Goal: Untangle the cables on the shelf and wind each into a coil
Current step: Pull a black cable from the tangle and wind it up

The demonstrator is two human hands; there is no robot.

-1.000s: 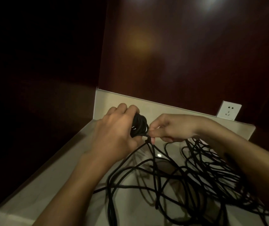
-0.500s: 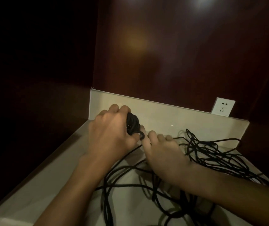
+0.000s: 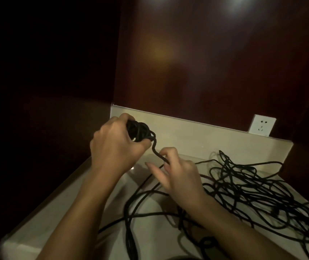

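My left hand [image 3: 115,145] grips a small tight coil of black cable [image 3: 139,131] held above the pale shelf [image 3: 59,212], near its back left corner. One strand [image 3: 154,149] runs down from the coil to my right hand [image 3: 176,171], whose thumb and fingers pinch it just below and right of the coil. A large loose tangle of black cable [image 3: 253,190] covers the right half of the shelf. More loops [image 3: 131,212] lie under and between my forearms.
A low pale upstand [image 3: 196,132] runs along the back of the shelf. A white wall socket [image 3: 262,125] sits above it at the right. Dark wooden panels close the space at the back and left. The shelf's left edge drops off into darkness.
My right hand dropped from beside the coil toward the shelf, then drew a little away to the right, pulling a short length of strand out. My left hand kept holding the coil.
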